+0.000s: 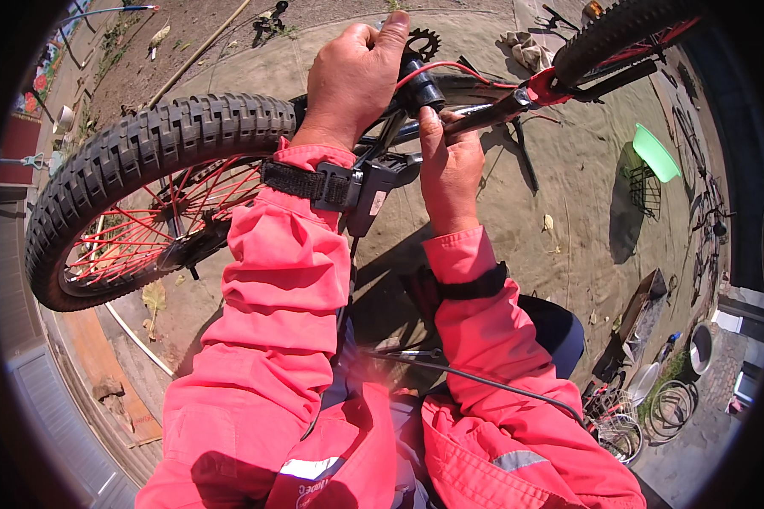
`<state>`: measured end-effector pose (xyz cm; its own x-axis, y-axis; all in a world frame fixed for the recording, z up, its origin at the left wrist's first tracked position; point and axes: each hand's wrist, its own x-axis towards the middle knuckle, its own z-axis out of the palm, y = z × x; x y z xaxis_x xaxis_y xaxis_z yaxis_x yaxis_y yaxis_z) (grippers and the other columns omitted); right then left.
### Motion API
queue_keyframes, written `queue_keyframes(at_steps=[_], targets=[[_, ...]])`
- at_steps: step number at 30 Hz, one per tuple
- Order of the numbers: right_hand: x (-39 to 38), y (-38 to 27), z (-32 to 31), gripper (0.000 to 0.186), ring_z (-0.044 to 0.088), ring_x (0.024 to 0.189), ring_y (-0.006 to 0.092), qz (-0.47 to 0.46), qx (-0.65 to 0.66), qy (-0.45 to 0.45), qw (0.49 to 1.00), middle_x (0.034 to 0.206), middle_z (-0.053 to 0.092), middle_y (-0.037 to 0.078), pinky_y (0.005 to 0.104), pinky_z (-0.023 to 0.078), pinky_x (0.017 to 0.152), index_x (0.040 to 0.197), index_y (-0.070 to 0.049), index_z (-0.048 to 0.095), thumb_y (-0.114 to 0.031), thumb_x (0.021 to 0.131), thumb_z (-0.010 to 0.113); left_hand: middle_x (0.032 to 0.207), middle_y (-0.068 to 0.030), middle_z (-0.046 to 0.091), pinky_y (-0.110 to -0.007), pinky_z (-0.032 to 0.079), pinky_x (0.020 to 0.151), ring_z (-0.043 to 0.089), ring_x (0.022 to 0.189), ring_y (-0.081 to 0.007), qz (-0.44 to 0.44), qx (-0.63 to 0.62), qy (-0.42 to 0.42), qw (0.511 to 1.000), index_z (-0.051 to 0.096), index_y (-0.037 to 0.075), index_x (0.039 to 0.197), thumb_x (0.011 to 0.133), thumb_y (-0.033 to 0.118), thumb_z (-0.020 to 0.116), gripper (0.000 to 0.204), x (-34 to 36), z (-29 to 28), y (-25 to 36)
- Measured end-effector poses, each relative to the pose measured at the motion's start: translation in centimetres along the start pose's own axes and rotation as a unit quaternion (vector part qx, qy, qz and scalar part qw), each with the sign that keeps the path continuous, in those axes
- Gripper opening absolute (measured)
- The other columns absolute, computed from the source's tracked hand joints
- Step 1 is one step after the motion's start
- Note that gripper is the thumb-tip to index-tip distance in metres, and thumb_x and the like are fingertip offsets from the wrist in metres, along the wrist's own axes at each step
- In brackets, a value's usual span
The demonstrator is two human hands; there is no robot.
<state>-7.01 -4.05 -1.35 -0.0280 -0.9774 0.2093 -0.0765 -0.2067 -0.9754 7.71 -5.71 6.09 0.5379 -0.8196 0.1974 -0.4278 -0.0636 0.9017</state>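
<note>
A bicycle with a black frame [502, 112] lies across the ground before me, its rear wheel [72, 199] with a knobbly tyre and red spokes at the left. A short black cylindrical shell [424, 90] on the frame sits between my hands, with a toothed chainring [424, 42] beyond it. My left hand [352, 81] is closed beside the shell, thumb raised near the chainring; what its curled fingers hold is hidden. My right hand [454, 174] grips the frame, its thumb pressed at the near end of the shell. A red cable [458, 65] runs past the shell.
The front wheel [611, 42] and red fork crown [542, 88] stick out at the upper right. A green basin [656, 153] leans on a black wire basket [644, 191]. Wheel rims [672, 411] and a metal trough [643, 314] lie at the lower right. A pole [197, 53] lies upper left.
</note>
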Motion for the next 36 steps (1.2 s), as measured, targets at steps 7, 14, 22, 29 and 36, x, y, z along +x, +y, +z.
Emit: queue_keyframes(at_steps=[7,14,22,29,36], targets=[[0.3,-0.5,-0.3,0.030,0.068,0.071,0.0260,-0.065,-0.115,0.005,0.991,0.082,0.069,0.011,0.0378,0.054,0.068,0.100,-0.003,0.065,-0.024,0.086,0.082,0.072,-0.0003,0.059,-0.031,0.047,0.068,0.050,0.072,-0.0095,0.003,0.017,-0.005,1.000,0.068,0.000,0.090,0.103,0.061,0.060,0.063,0.2,-0.1,-0.1],[0.9,-0.2,-0.7,0.040,0.068,0.071,0.0283,-0.192,-0.213,0.025,0.958,0.083,0.068,0.010,0.0375,0.054,0.067,0.109,-0.006,0.064,-0.019,0.077,0.085,0.072,0.0000,0.059,-0.031,0.047,0.067,0.050,0.072,-0.0093,-0.011,0.012,-0.005,1.000,0.067,0.000,0.089,0.103,0.061,0.061,0.063,-0.1,-0.1,0.0],[0.4,0.1,-1.2,0.037,0.057,0.069,0.0092,-0.047,-0.050,-0.018,0.997,0.079,0.064,0.001,0.0272,0.048,0.063,0.108,-0.003,0.064,-0.022,0.086,0.087,0.073,0.0011,0.060,-0.030,0.048,0.067,0.051,0.073,-0.0079,-0.001,-0.001,-0.005,1.000,0.068,0.000,0.090,0.103,0.061,0.061,0.063,0.0,0.0,-0.2],[-0.1,0.3,-0.2,0.026,0.060,0.069,0.0115,-0.005,0.027,-0.013,1.000,0.077,0.067,0.004,0.0298,0.050,0.064,0.098,-0.002,0.065,-0.024,0.096,0.078,0.073,0.0012,0.060,-0.030,0.048,0.067,0.051,0.073,-0.0080,-0.005,-0.040,-0.008,0.999,0.069,0.000,0.091,0.103,0.062,0.061,0.064,0.0,0.1,-0.4],[-0.1,-0.4,0.0,0.028,0.062,0.068,0.0157,0.002,-0.017,0.012,1.000,0.075,0.067,0.007,0.0342,0.051,0.065,0.093,-0.002,0.065,-0.028,0.096,0.077,0.073,0.0008,0.060,-0.031,0.048,0.067,0.051,0.073,-0.0085,-0.003,-0.032,-0.008,0.999,0.069,0.000,0.091,0.103,0.062,0.061,0.064,0.0,0.0,-0.3]])
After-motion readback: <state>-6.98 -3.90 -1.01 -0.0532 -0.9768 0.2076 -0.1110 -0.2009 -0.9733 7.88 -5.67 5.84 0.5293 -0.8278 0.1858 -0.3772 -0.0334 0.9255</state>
